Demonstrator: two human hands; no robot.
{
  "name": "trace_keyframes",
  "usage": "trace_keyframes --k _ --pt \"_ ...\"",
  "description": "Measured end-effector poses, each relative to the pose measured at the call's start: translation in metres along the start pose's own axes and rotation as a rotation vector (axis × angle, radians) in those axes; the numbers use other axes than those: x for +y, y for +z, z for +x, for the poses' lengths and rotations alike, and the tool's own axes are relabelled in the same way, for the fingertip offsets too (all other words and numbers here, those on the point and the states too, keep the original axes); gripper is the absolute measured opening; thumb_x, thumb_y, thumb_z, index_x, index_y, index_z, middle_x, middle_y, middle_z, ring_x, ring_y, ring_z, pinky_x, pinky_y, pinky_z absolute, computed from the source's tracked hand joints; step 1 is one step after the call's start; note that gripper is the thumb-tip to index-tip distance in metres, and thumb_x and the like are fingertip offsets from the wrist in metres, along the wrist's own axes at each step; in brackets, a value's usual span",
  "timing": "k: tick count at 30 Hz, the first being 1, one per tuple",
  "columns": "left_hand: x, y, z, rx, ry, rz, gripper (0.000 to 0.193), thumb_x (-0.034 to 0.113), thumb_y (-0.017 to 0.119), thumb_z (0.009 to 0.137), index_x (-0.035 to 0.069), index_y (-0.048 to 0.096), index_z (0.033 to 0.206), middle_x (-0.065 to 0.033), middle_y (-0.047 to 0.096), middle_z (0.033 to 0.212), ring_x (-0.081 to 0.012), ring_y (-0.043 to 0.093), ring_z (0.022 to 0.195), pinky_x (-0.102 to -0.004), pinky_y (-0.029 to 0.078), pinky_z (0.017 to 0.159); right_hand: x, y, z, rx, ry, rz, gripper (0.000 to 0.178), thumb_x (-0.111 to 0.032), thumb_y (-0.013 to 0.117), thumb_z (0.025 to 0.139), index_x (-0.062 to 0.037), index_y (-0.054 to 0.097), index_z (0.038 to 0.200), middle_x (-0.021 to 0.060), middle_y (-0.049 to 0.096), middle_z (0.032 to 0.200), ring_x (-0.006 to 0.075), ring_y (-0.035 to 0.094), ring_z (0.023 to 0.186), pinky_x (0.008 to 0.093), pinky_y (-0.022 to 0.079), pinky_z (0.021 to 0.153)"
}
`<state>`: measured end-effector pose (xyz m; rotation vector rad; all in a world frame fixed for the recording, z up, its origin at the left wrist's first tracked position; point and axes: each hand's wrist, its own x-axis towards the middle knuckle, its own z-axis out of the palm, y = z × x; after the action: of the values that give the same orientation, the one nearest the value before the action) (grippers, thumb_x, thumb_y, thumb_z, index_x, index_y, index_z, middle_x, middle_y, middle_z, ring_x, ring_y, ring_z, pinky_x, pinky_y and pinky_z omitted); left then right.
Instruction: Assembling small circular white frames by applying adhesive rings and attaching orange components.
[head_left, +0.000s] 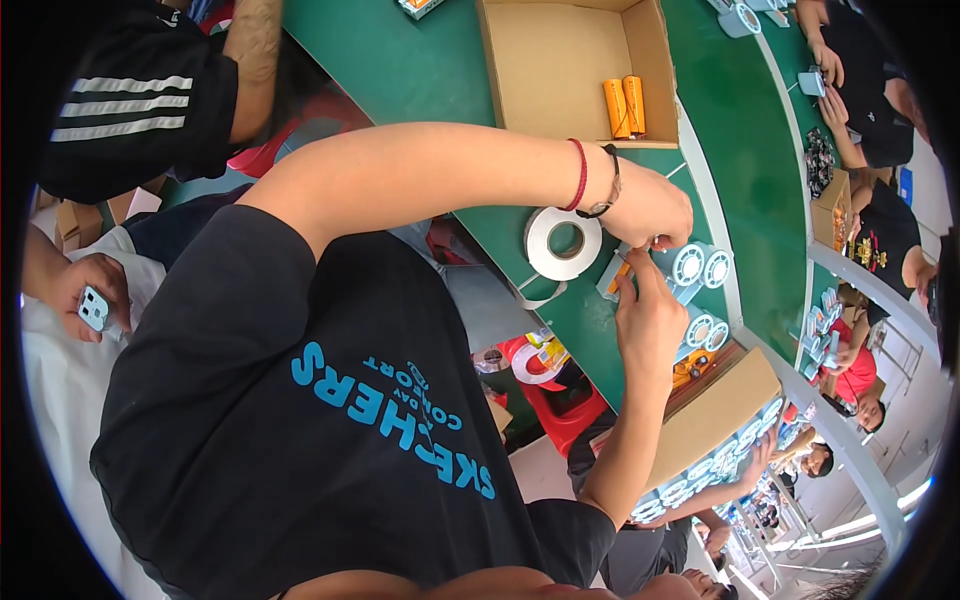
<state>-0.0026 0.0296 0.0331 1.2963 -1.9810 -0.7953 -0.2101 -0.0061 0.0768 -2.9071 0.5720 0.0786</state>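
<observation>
My left hand (650, 212), with a red cord and a dark bracelet at its wrist, has its fingertips pinched over a small light-grey plastic housing (606, 284). What sits in that pinch is too small to make out. From the other side my right hand (652, 318) grips the housing between thumb and fingers. Something orange, like a battery cell, shows inside the housing, partly hidden by my fingers. Just beyond my hands lie several grey-blue plastic parts with round, spoked ends (688, 265). Beside the housing rests a roll of white tape (540, 243), its loose end trailing on the table.
An open cardboard box (550, 75) with two orange cells (625, 107) stands past my left forearm. Beyond my right forearm is a carton (715, 415) by many grey parts. A red stool (565, 410) is below the green table (440, 70). Co-workers sit around.
</observation>
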Motion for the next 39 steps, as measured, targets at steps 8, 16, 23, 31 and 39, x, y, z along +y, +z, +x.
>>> trace_keyframes --k 8,16,23,31,39 --pt "-0.005 0.007 -0.001 0.029 0.037 0.020 0.011 0.004 0.072 0.076 0.000 0.063 0.079 -0.0126 0.067 0.106 -0.0310 0.057 0.121 -0.0406 0.050 0.096 0.004 0.001 0.000 0.017 -0.039 0.065 0.034 -0.011 0.077 0.084 -0.0114 0.066 0.116 0.0035 0.074 0.116 0.0304 0.073 0.082 0.0394 0.058 0.070" --pt "-0.002 0.007 -0.002 0.062 0.032 0.027 0.010 0.005 0.072 0.077 0.000 0.064 0.080 -0.0144 0.068 0.113 -0.0322 0.056 0.126 -0.0413 0.050 0.099 -0.005 -0.017 0.006 -0.138 -0.018 0.039 0.049 -0.006 0.081 0.077 -0.0118 0.062 0.122 0.0051 0.068 0.120 0.0316 0.071 0.086 0.0423 0.057 0.074" --pt "0.000 0.006 -0.002 0.038 0.008 0.023 0.009 0.002 0.072 0.079 0.000 0.064 0.082 -0.0156 0.068 0.114 -0.0341 0.052 0.133 -0.0424 0.050 0.100 -0.008 -0.011 0.001 -0.106 -0.038 0.007 0.049 -0.004 0.080 0.077 -0.0123 0.063 0.123 0.0079 0.065 0.122 0.0318 0.069 0.095 0.0423 0.057 0.075" --pt "0.000 0.011 -0.004 0.068 -0.037 0.022 0.012 0.000 0.072 0.079 0.003 0.060 0.081 -0.0118 0.069 0.113 -0.0360 0.048 0.140 -0.0445 0.048 0.104 0.011 0.016 -0.023 0.122 0.182 0.504 0.049 -0.002 0.078 0.084 -0.0049 0.061 0.130 0.0094 0.066 0.124 0.0216 0.070 0.092 0.0323 0.057 0.071" --pt "-0.014 0.020 -0.002 0.187 0.070 0.025 0.008 0.003 0.070 0.078 0.004 0.065 0.084 -0.0131 0.068 0.105 -0.0348 0.057 0.122 -0.0447 0.051 0.095 -0.028 0.019 -0.032 0.101 0.625 0.703 0.050 0.000 0.077 0.087 0.0058 0.058 0.133 0.0144 0.066 0.117 0.0131 0.068 0.084 0.0253 0.054 0.072"
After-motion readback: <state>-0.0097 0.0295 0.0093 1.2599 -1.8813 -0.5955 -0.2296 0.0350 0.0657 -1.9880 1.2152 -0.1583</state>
